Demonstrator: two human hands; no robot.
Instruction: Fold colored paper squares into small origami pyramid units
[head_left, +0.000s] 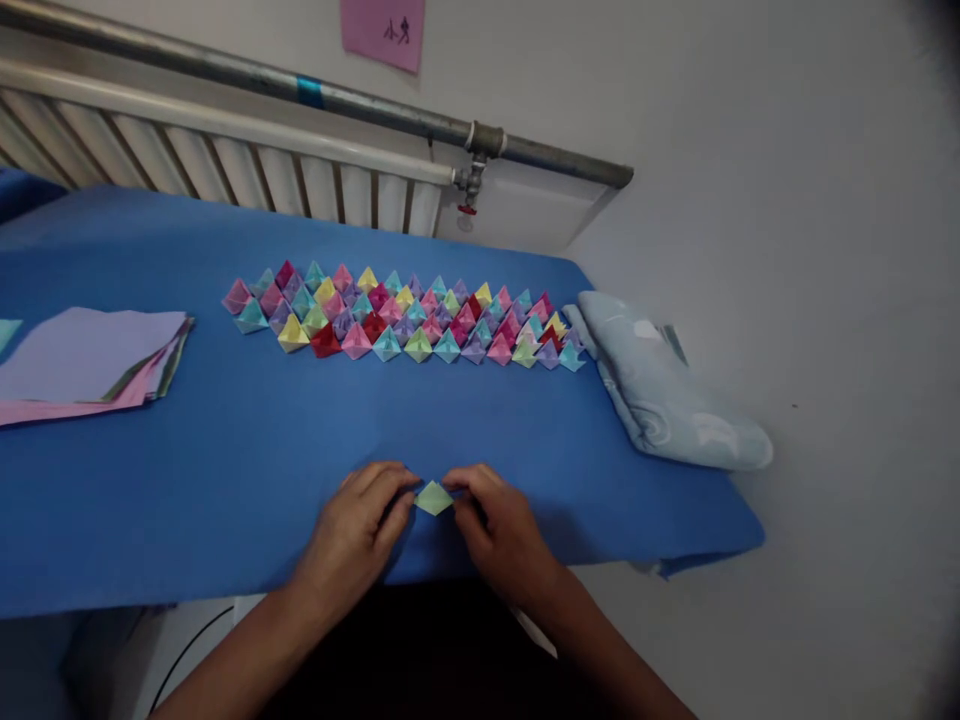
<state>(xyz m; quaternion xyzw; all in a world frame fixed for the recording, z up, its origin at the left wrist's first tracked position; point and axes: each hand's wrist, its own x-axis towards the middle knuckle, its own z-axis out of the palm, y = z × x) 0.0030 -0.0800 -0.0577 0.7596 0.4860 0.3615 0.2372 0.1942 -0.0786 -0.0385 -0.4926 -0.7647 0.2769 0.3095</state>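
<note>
A small light-green folded paper [433, 498], diamond-shaped from above, is held low over the front part of the blue-covered surface. My left hand [364, 515] pinches its left corner between thumb and fingers. On the opposite side, my right hand [491, 520] pinches the right corner the same way. Beyond both hands, several rows of folded paper boats [403, 328] stand close together in pink, yellow, teal, purple, red and green.
At the left lies a stack of coloured paper sheets [97, 350], lavender on top. A folded light-blue blanket [660, 390] rests at the right end of the blue cover [225, 480]. Behind run a white radiator [247, 165] and a metal pipe [375, 110] with a red-handled valve [467, 209].
</note>
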